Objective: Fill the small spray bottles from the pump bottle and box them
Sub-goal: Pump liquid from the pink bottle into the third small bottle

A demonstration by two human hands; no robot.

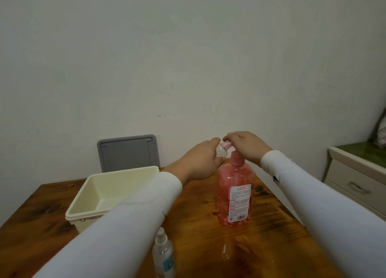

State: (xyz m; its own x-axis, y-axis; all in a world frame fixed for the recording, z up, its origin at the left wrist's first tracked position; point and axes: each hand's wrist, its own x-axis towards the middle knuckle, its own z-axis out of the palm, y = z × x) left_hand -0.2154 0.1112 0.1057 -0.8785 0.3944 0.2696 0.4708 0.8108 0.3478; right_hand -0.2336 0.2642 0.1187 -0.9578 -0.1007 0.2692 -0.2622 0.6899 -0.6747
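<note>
A plain off-white wall backs a knotty brown wooden worktop, whose right edge runs diagonally toward a cream drawer cabinet standing just beyond it. At the left sits an open cream plastic box, with its grey lid leaning upright against the wall behind. The pink transparent pump bottle stands upright mid-worktop. The right hand rests on the pump head, fingers curled down over it. The left hand grips a small clear bottle, held tilted at the nozzle. A white-capped spray bottle stands at the near edge; a clear bottle lies beside it on bare wood.
</note>
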